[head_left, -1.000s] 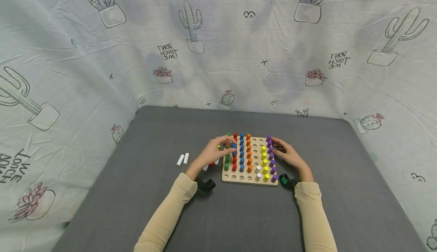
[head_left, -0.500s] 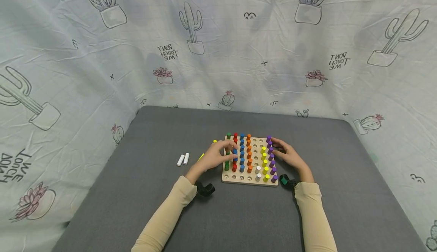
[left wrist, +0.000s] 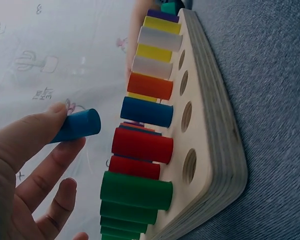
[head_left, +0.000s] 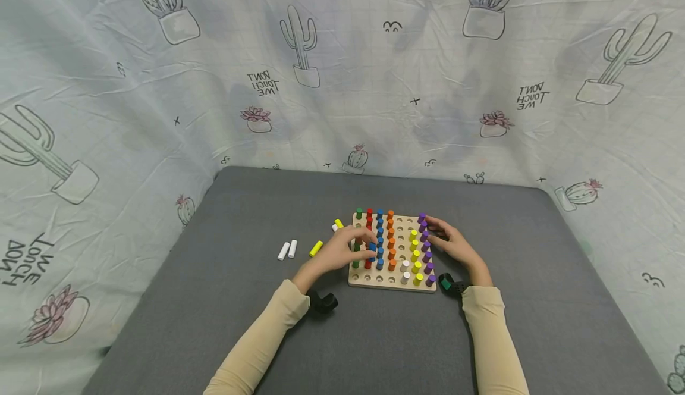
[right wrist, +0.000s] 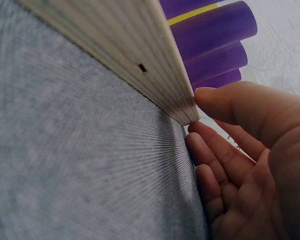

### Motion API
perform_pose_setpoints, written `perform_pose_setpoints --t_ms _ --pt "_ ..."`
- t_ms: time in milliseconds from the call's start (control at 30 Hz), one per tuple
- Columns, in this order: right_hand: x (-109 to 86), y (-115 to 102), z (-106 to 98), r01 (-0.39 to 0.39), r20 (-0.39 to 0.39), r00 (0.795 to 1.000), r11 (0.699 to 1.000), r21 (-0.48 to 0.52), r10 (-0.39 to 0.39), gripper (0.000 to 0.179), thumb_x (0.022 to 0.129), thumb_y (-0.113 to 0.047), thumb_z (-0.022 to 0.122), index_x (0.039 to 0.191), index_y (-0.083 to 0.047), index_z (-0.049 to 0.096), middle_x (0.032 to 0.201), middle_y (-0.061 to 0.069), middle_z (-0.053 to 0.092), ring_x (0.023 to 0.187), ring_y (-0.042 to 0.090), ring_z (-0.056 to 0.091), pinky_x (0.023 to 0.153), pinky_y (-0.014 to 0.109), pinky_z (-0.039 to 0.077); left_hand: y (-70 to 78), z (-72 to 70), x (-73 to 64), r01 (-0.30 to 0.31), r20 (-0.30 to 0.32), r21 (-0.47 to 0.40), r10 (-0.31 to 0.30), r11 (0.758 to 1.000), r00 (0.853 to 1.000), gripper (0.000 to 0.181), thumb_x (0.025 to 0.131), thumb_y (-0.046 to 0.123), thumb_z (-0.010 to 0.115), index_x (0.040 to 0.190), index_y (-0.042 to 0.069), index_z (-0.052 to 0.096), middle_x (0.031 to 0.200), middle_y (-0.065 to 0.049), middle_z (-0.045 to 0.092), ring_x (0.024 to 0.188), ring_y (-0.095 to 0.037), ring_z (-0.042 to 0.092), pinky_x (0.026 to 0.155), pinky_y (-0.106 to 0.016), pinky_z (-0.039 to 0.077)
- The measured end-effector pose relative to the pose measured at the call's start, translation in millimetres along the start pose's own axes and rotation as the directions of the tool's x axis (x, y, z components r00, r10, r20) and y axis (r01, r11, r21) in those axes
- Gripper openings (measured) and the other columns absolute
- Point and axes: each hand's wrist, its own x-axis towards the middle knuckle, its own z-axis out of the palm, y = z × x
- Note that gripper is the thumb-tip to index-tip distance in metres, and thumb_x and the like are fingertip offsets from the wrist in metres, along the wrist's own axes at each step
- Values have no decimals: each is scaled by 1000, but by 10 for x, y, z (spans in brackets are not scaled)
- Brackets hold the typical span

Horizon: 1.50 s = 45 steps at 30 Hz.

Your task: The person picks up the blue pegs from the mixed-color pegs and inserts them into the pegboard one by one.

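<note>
A wooden pegboard (head_left: 373,283) bears columns of green, red, blue, orange, white, yellow and purple pegs. Over its left part, my left hand (head_left: 338,250) pinches a blue peg (left wrist: 80,126) between thumb and fingers. That peg is tilted and apart from the board in the left wrist view, near the red pegs (left wrist: 142,145) and green pegs (left wrist: 136,190). At the board's right side, my right hand (head_left: 455,244) holds the wooden edge (right wrist: 182,107), thumb and fingertips against it beside the purple pegs (right wrist: 215,25). The left hand hides some green and red pegs in the head view.
Loose white pegs (head_left: 288,250) and a yellow peg (head_left: 316,248) lie on the grey table (head_left: 257,204) left of the board. Another yellow peg (head_left: 339,223) lies behind the left hand. Some holes in the white and yellow columns and the front row are bare.
My left hand has moved nearer the person and slightly right with the blue peg, uncovering loose yellow pegs and the far green ones. My right hand stays at the board's edge.
</note>
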Motion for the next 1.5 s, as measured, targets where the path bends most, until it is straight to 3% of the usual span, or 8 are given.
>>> perform_pose_setpoints --t_ms 533,733,867,1133,1333,1500 --pt "18 25 1 -16 0 1000 1000 -12 16 51 92 -3 52 138 10 32 135 31 39 120 47 41 97 57 33 35 77 -22 -120 30 103 118 987 993 21 80 25 73 99 19 64 87 8 65 74 -19 58 75 -40 41" --pt "17 38 -2 -19 2 1000 1000 -12 19 51 92 -3 52 138 10 32 137 31 38 120 47 41 96 56 34 41 138 -49 -69 57 158 61 985 997 22 79 29 73 99 23 64 89 13 63 77 -15 55 82 -32 36" --pt "15 39 -1 -16 3 1000 1000 -11 16 51 92 -3 52 138 10 33 137 31 38 120 46 42 97 56 34 48 174 -64 -46 79 157 34 987 996 21 80 28 73 99 24 65 91 15 62 81 -16 51 88 -35 33" --pt "23 39 -10 -7 6 1000 1000 -18 7 51 93 -4 52 138 9 33 136 30 39 120 45 42 96 54 35 53 203 -76 -60 81 175 46 983 996 20 81 27 72 99 23 67 93 15 62 84 -14 48 97 -41 29" --pt "24 40 -15 0 5 1000 1000 -16 0 51 92 -2 52 138 10 32 136 32 39 120 46 42 97 57 34 39 230 -82 -102 73 177 90 979 993 20 79 28 74 98 23 67 93 16 64 83 -13 48 99 -43 27" --pt "24 41 -10 -9 5 1000 1000 -15 9 51 92 -2 52 138 10 32 134 32 41 120 46 42 96 51 36 22 261 -91 -122 83 182 108 976 991 21 77 29 75 96 24 67 93 17 62 86 -11 47 104 -46 22"
